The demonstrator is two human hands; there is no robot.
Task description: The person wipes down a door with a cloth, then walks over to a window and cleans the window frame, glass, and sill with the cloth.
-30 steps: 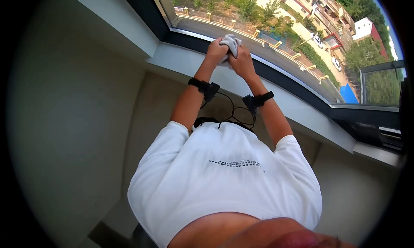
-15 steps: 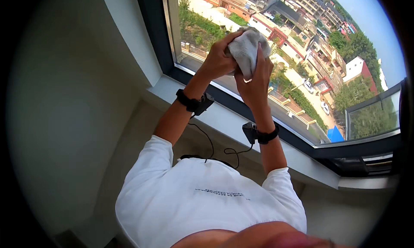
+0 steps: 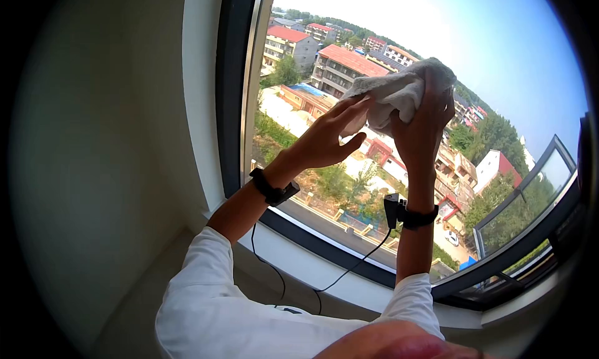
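A crumpled grey-white cloth [image 3: 399,93] is held up in front of the window glass. My right hand [image 3: 424,125] grips it from below and the right, with its fingers partly hidden in the folds. At the cloth's left edge is my left hand [image 3: 327,137], its fingers stretched out and its thumb apart. Those fingertips meet or overlap the cloth; whether they press on it I cannot tell. Each wrist wears a black strap with a small box, the left box [image 3: 284,193] and the right box [image 3: 392,209], and a thin cable runs down from each.
A dark window frame [image 3: 299,237] surrounds the large pane, with a white sill [image 3: 293,259] below. At the right, a smaller window sash [image 3: 524,196] is swung outward. A pale wall [image 3: 112,172] stands on the left. Buildings, trees and a road show outside, far below.
Both hands and the cloth have moved up, the right hand and cloth also rightward. My left hand has loosened from the cloth and straightened its fingers. The view has tilted up, showing more sky.
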